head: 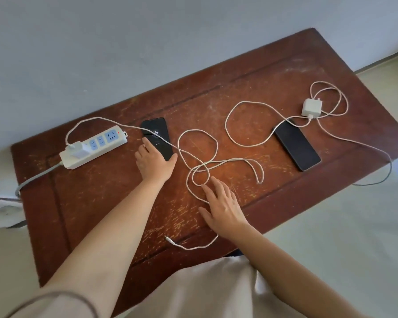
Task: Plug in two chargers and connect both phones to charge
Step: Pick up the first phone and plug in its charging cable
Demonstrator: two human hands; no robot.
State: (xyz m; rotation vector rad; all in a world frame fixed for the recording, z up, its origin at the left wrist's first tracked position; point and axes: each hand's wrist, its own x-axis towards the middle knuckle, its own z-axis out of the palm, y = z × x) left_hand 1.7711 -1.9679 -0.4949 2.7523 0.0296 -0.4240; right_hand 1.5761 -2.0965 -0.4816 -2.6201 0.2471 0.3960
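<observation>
A white power strip [97, 146] lies at the table's left with one white charger [79, 149] plugged into it. That charger's white cable [198, 154] loops across the middle, and its free plug [170, 240] lies near the front edge. My left hand [154, 161] rests on the near end of a black phone [157, 134], fingers around its edges. My right hand [223, 205] lies flat and spread on the cable loop. A second black phone [296, 144] lies at the right. Behind it sits a second white charger [311, 107], unplugged, with its own looped cable [237, 115].
The worn brown wooden table [251, 74] stands against a pale wall. The strip's grey cord [30, 182] drops off the left edge. One cable [381, 157] hangs over the right edge toward the pale floor. A beige garment fills the bottom of the view.
</observation>
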